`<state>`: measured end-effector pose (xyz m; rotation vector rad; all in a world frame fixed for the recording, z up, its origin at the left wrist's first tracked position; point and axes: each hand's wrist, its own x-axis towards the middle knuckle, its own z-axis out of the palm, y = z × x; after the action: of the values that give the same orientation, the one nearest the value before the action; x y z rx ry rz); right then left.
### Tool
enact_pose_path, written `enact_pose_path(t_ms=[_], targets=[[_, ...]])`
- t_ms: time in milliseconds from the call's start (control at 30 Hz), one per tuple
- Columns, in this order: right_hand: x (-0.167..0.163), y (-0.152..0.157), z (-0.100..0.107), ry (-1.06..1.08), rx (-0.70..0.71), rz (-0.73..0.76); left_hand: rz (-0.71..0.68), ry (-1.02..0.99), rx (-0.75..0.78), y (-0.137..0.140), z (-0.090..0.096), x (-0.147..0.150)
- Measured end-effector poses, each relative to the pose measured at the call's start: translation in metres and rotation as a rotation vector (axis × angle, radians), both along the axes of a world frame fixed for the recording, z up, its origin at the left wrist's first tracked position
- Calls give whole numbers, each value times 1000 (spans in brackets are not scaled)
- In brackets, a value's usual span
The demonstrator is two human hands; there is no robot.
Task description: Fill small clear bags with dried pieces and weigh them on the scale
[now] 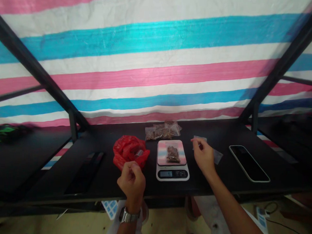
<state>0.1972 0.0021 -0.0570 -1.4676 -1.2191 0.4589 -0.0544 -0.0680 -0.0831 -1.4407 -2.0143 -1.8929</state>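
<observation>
Small clear bags [205,146] are pinched by the right hand [204,157] beside the scale [172,160]; the left hand [132,180] is curled shut below the red bag [128,151].

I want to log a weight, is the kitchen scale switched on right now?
On: the kitchen scale has a lit display showing a figure, too blurred to read.

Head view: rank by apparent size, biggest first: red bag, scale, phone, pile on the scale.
1. Phone, longest outline, though slim.
2. Red bag and scale: look about alike, so no ranking between them; the phone's lead over them is also narrow.
3. Brown pile on the scale, clearly smallest.
</observation>
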Motion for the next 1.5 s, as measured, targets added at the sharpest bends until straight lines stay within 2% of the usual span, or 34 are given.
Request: enact_pose_path(t_ms=[200, 433, 700, 833, 933, 1100, 1200, 1267, 1367, 1433, 1500], targets=[[2, 2, -2, -8, -2, 17, 53, 5, -29, -21, -12, -12], [-3, 15, -8, -128, 30, 81, 152, 99, -6, -28, -22, -21], [-19, 33, -6, -468, -78, 340, 92, 138, -17, -33, -35, -14], [-27, 40, -7, -506, -98, 386, 35, 201, 5, -31, -31, -5], [-32, 35, 1, -365, 7, 458, -39, 212, 32, -29, -22, -1], [-55, -7, 33, -181, 209, 750, -289, 149, 94, -29, -8, 4], [-78, -38, 46, -165, 227, 870, -436, 30, 36, -31, -8, 9], [-94, -48, 48, -188, 207, 954, -464, -109, -32, -32, -11, 10], [-115, -38, 49, -261, 131, 952, -367, -247, -56, -32, -12, 1], [-130, -16, 49, -341, 50, 856, -241, -255, -14, -32, -11, -11], [-145, 8, 50, -509, -44, 812, -135, -204, 27, -32, -8, -24]])
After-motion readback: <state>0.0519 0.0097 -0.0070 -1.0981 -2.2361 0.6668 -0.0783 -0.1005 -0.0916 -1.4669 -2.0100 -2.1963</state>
